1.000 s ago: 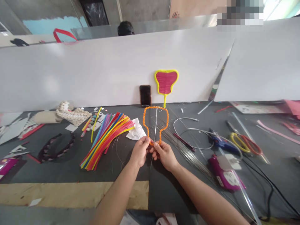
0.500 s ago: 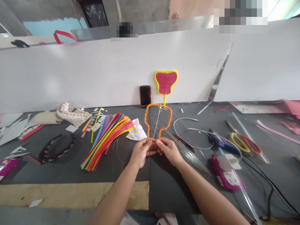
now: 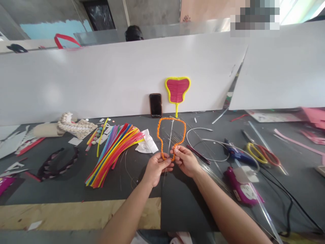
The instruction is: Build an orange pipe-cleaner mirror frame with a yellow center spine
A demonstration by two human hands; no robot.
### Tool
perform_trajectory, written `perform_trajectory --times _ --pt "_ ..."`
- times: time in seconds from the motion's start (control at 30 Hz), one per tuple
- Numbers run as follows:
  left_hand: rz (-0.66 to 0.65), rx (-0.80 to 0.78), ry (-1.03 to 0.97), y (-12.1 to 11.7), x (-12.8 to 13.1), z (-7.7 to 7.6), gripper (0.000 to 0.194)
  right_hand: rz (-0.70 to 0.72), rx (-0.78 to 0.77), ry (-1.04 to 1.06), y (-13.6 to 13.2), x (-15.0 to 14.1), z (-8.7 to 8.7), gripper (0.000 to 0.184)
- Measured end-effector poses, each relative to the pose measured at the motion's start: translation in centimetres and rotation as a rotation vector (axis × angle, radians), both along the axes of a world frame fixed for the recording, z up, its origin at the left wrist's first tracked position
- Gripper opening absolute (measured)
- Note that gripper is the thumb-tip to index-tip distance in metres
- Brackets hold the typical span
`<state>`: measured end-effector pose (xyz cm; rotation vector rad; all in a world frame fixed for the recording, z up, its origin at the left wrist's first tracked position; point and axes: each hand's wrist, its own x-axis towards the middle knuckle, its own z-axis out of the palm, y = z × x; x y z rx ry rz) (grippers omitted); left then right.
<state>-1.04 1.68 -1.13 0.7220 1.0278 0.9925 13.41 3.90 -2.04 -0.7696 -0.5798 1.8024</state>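
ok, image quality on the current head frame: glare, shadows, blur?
Head view: soft glare spots on the white board, left side; top-right background blown out beside a pixelated block; dark shadow on the table beside the right forearm; slight softness overall, thin wires hard to separate.

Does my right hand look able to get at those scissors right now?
Probably yes, once the right hand lets go of the orange frame. The white cable and blue glue gun on the way to the scissors look low enough to pass over.
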Motion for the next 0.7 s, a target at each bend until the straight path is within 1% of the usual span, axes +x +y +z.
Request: perform_trajectory --times 0.17,0.4,0.6,0.7 --pt "0.035 -0.031 -0.021 0.0 0.07 0.26 0.03 0.049 -0.022 0.047 0.08 0.13 0.22 0.024" --pt "0.06 -0.044 -0.032 -0.1 0.27 0.58 0.029 0.074 0.011 0.001 0.18 0.33 0.27 0.027" --pt "0.066 -0.049 -0.03 -0.18 0.43 0.59 0.028 0.066 0.022 0.013 0.1 0.35 0.21 0.024" --pt "0.071 -0.052 -0.037 -0.17 0.47 0.64 0.029 0.057 0.008 0.026 0.16 0.28 0.15 0.027"
